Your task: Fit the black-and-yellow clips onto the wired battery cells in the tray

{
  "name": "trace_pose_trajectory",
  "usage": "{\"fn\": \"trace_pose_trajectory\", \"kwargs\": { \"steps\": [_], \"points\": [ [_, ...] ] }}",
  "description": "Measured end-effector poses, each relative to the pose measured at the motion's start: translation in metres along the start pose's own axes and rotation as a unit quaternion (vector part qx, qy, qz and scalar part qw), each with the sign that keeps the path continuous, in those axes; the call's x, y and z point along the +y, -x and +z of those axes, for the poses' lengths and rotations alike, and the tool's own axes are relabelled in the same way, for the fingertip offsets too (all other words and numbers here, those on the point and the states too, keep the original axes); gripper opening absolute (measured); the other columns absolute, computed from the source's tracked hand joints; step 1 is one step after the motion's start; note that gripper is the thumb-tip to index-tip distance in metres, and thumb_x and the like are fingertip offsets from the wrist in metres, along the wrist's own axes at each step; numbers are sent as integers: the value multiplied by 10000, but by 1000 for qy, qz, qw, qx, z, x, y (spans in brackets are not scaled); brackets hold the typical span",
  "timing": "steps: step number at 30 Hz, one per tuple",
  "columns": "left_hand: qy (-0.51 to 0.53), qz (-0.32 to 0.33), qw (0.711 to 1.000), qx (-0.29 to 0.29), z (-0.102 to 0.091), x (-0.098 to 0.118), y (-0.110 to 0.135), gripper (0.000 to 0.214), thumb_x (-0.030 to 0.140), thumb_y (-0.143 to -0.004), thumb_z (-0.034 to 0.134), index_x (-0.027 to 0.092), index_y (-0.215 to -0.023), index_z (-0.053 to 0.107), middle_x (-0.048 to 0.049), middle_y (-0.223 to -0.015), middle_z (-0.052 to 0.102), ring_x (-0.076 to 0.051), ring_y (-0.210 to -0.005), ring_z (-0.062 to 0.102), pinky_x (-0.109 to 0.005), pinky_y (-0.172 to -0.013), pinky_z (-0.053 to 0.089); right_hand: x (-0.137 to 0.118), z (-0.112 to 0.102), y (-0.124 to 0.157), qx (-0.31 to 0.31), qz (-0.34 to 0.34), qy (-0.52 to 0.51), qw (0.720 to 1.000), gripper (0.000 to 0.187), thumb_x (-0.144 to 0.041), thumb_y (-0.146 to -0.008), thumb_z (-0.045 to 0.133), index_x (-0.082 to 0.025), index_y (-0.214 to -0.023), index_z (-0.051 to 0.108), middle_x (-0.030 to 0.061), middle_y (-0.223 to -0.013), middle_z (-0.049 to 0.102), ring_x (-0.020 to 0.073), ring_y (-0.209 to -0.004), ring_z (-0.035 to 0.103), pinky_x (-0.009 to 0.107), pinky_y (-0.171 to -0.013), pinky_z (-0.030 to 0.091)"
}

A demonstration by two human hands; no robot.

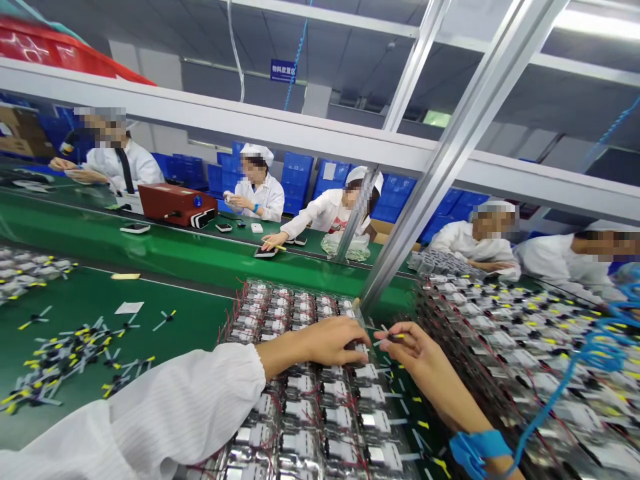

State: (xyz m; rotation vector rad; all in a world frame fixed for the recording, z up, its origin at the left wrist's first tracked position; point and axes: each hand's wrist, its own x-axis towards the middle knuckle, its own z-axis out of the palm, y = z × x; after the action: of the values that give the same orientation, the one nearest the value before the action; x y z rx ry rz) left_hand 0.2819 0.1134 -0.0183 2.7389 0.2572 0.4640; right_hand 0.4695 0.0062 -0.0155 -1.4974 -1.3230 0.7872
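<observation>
My left hand (336, 341), in a white sleeve, reaches over a clear plastic tray (345, 448) holding rows of small white-and-silver units with red wires. Its fingers curl down at the tray's right side; what is between them is hidden. Just right of it, my right hand (414, 348) is closed in a pinch on a small black part (393, 337) with pale and yellow tabs. A blue wrist strap (480, 450) with a coiled blue cord (555, 393) is on my right wrist. Similar loose parts lie under and beside my right hand.
A pile of black parts with pale and yellow tabs (70, 357) lies on the green table at left. Stacked filled trays (520, 353) stand at right. A metal post (425, 173) rises ahead. Co-workers sit across the bench near a red box (173, 205).
</observation>
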Motion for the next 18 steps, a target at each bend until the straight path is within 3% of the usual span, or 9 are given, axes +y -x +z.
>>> {"fn": "trace_pose_trajectory", "kwargs": {
  "steps": [4, 10, 13, 18],
  "points": [
    [8, -12, 1000, 9, 2, -2, 0, 320, 386, -880, 656, 168, -1114, 658, -93, -1023, 697, -234, -988, 643, -328, -889, 464, 2, 3, -2, -13, 4, -16, 1000, 524, -632, -644, 791, -237, -848, 513, 100, -930, 735, 291, -841, 706, 392, -765, 569],
    [-8, 0, 1000, 5, 3, -3, 0, 343, 381, -899, 631, 143, -1144, 658, -113, -1062, 687, -234, -997, 633, -321, -891, 457, 5, 0, -4, -35, -29, 34, 998, 482, -563, -802, 670, -204, -1122, 632, 101, -1018, 731, 274, -951, 680, 370, -835, 544],
    [-11, 5, 1000, 5, 4, -4, 1, 341, 376, -905, 625, 154, -1162, 657, -109, -1086, 680, -231, -1024, 625, -317, -908, 449, 8, 0, -5, -32, -46, 100, 993, 423, -553, -834, 598, -201, -1049, 693, 87, -1008, 734, 282, -950, 674, 369, -835, 535],
    [-11, 3, 1000, 6, 5, -5, 0, 306, 372, -898, 636, 172, -1127, 669, -93, -1047, 691, -228, -1007, 634, -321, -901, 457, 11, -4, -5, -14, -43, 181, 982, 282, -474, -747, 660, -243, -877, 758, 43, -784, 732, 276, -702, 659, 388, -698, 523]
  ]
}}
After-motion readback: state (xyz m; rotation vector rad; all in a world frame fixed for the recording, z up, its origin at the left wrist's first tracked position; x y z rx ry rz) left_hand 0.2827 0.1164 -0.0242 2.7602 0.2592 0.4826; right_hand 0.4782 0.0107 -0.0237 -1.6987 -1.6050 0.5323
